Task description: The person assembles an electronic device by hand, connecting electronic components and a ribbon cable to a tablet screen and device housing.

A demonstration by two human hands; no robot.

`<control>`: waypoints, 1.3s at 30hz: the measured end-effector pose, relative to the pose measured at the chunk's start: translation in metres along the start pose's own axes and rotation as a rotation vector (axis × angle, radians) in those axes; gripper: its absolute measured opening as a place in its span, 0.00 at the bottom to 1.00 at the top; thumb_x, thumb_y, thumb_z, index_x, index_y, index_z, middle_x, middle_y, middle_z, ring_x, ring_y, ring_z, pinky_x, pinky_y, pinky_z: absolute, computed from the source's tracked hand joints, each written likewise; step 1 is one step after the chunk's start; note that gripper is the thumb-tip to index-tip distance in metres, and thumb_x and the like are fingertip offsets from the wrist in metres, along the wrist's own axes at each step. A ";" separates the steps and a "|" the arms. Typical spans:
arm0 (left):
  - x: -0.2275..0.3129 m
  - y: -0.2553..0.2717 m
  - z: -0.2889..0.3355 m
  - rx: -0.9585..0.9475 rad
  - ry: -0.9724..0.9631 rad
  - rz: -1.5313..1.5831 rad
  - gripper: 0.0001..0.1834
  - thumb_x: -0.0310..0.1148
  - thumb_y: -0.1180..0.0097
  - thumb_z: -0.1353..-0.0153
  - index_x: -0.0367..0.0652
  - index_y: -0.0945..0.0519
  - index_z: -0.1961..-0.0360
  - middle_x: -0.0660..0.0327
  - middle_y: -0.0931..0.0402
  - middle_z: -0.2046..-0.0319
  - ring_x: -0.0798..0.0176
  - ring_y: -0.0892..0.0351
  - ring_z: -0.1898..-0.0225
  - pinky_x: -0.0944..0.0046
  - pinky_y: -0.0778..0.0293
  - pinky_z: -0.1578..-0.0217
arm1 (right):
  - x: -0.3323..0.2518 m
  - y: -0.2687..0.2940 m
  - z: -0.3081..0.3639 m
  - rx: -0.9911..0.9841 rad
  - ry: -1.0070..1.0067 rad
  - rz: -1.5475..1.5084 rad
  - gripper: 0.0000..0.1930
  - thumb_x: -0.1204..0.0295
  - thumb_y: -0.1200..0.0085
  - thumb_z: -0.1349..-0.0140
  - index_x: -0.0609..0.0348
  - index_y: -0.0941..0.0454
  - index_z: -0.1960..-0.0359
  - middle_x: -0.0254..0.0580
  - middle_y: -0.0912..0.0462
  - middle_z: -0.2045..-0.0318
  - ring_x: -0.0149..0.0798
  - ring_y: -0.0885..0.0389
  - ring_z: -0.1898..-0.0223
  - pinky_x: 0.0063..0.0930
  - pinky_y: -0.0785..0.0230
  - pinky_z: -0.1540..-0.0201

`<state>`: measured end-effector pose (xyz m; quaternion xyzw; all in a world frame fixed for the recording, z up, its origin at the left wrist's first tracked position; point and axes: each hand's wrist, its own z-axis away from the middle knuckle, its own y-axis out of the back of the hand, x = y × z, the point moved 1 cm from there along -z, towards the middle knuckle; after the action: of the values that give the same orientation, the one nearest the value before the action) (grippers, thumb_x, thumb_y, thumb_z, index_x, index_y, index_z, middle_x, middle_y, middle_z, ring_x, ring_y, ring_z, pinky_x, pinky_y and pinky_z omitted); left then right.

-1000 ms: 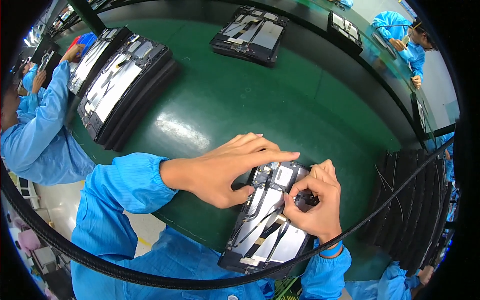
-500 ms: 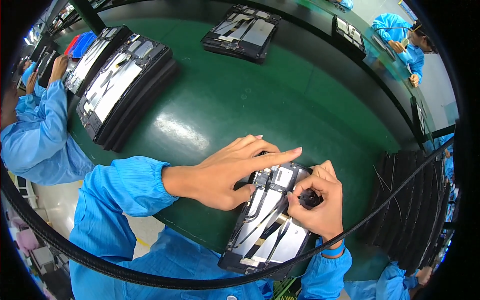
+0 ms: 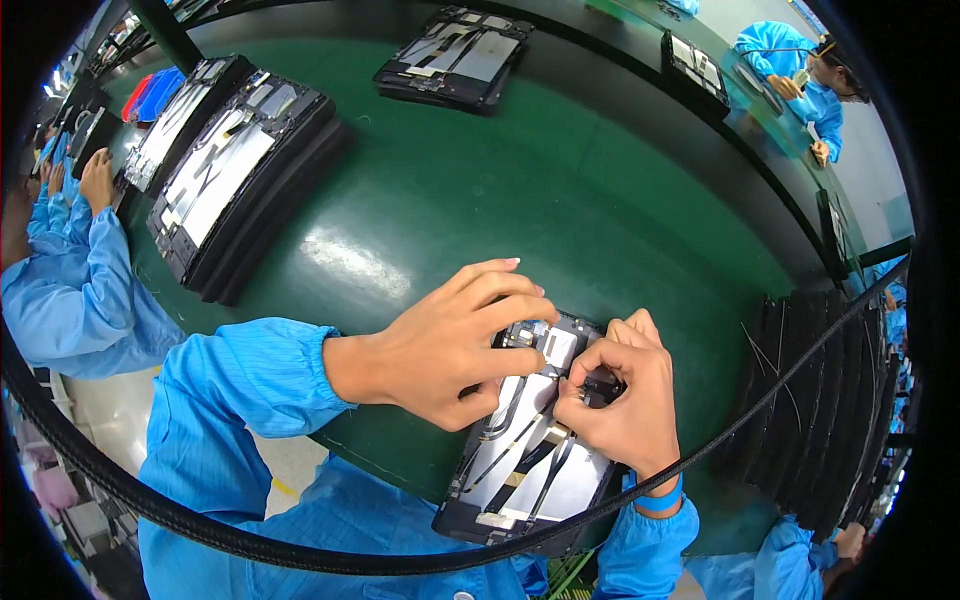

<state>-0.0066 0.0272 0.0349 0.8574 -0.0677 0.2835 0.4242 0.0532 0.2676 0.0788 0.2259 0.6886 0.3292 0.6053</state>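
Observation:
An opened tablet [image 3: 528, 455], its silver battery, dark flex cables and small boards bare, lies tilted on the green table right in front of me. Over its upper left part is my left hand [image 3: 440, 345], fingers apart and slightly bent, the index fingertip touching down near the silver shield. Thumb and index finger of my right hand [image 3: 630, 400] are pinched together low over the tablet's upper right side. What they hold, if anything, is too small and covered to make out. A dark part shows inside the ring of those fingers. A blue band [image 3: 658, 500] circles my right wrist.
Stacked opened tablets [image 3: 215, 180] stand at the left; another small stack [image 3: 455, 60] is at the far side. Many black slabs [image 3: 810, 400] are piled at right. A thick black cable [image 3: 380, 565] arcs across the near side. A co-worker's sleeve [image 3: 70, 290] is at left.
My left hand's index finger has bent down from pointing outward onto the tablet. My right hand stays pinched and has shifted slightly left. The whole view has moved a little.

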 end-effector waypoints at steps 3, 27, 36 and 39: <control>-0.003 -0.003 -0.001 -0.011 -0.016 0.019 0.25 0.26 0.42 0.56 0.47 0.13 0.52 0.49 0.22 0.37 0.38 0.26 0.32 0.25 0.36 0.26 | 0.001 0.000 0.000 -0.011 0.019 -0.004 0.09 0.73 0.29 0.61 0.54 0.19 0.81 0.37 0.31 0.77 0.45 0.31 0.64 0.38 0.38 0.55; 0.000 0.006 0.011 0.163 -0.033 0.025 0.10 0.26 0.34 0.53 0.45 0.12 0.66 0.63 0.15 0.62 0.54 0.21 0.62 0.54 0.26 0.63 | 0.014 0.004 0.006 -0.072 0.114 -0.083 0.11 0.73 0.25 0.67 0.51 0.17 0.81 0.32 0.36 0.75 0.43 0.35 0.62 0.38 0.44 0.53; 0.031 0.006 0.014 0.019 0.057 -0.164 0.17 0.31 0.31 0.47 0.36 0.13 0.56 0.54 0.17 0.54 0.53 0.20 0.60 0.55 0.27 0.60 | 0.016 0.005 0.008 -0.042 0.112 -0.107 0.10 0.72 0.26 0.67 0.51 0.16 0.81 0.33 0.37 0.74 0.44 0.35 0.61 0.39 0.44 0.53; 0.039 0.003 0.016 0.006 0.045 -0.259 0.21 0.34 0.30 0.45 0.32 0.14 0.53 0.51 0.18 0.54 0.50 0.20 0.59 0.53 0.26 0.57 | 0.018 0.005 0.007 -0.037 0.126 -0.125 0.10 0.73 0.26 0.66 0.51 0.16 0.80 0.34 0.37 0.74 0.44 0.35 0.61 0.39 0.44 0.53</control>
<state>0.0315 0.0180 0.0499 0.8536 0.0540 0.2454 0.4563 0.0570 0.2850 0.0697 0.1501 0.7319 0.3168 0.5843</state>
